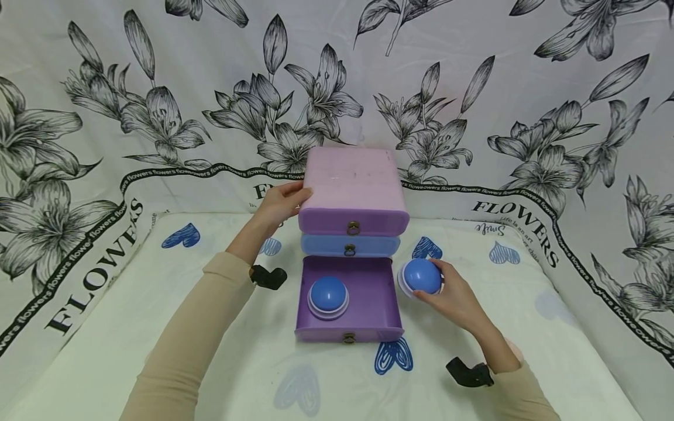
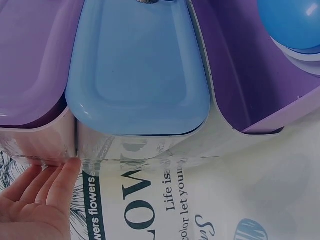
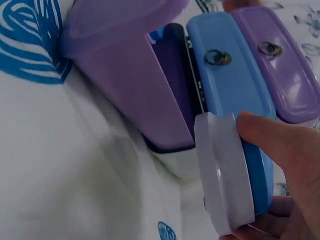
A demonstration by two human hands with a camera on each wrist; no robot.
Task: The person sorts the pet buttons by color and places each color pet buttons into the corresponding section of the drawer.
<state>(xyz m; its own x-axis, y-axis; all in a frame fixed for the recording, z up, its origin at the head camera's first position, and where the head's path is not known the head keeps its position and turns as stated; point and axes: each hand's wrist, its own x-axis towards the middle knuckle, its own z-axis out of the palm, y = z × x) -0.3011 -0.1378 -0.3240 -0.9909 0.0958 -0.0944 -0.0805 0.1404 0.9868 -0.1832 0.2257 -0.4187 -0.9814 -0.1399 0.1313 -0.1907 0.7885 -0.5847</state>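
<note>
A small three-tier drawer cabinet (image 1: 354, 175) with a pink top stands on the bed-like cloth. Its purple bottom drawer (image 1: 368, 316) is pulled out, while the blue middle drawer (image 1: 321, 245) and purple top drawer (image 1: 326, 222) are closed. Inside the bottom drawer, toward the left, sits a round blue-domed button (image 1: 329, 293) on a white base. My left hand (image 1: 281, 204) rests against the cabinet's upper left side, fingers extended in the left wrist view. To the right of the open drawer, my right hand (image 1: 453, 295) grips a second blue-domed button (image 3: 225, 172) by its edges, tilted on its side in the right wrist view.
Under everything lies a pale cloth (image 1: 242, 362) printed with blue hearts. Behind the cabinet rises a white fabric backdrop (image 1: 221, 76) with black flowers and lettering. A small brass ring pull (image 1: 349, 338) hangs on the open drawer's front.
</note>
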